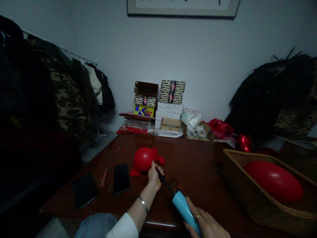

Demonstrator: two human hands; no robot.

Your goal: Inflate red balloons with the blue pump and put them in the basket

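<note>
A light-blue hand balloon pump slants over the front of the table. My right hand, with a ring on one finger, is closed around its blue barrel. A black rod runs from the barrel up to my left hand. That hand is closed at the rod's far end, where a partly inflated red balloon meets it. Small uninflated lobes stick out from the balloon's sides. My left fingers hide the balloon's neck and the pump's tip.
Left of the balloon lie a black phone, a dark tablet-like device and a thin reddish stick. A wicker basket at right holds a large red balloon. Boxes stack behind the table; coats hang left.
</note>
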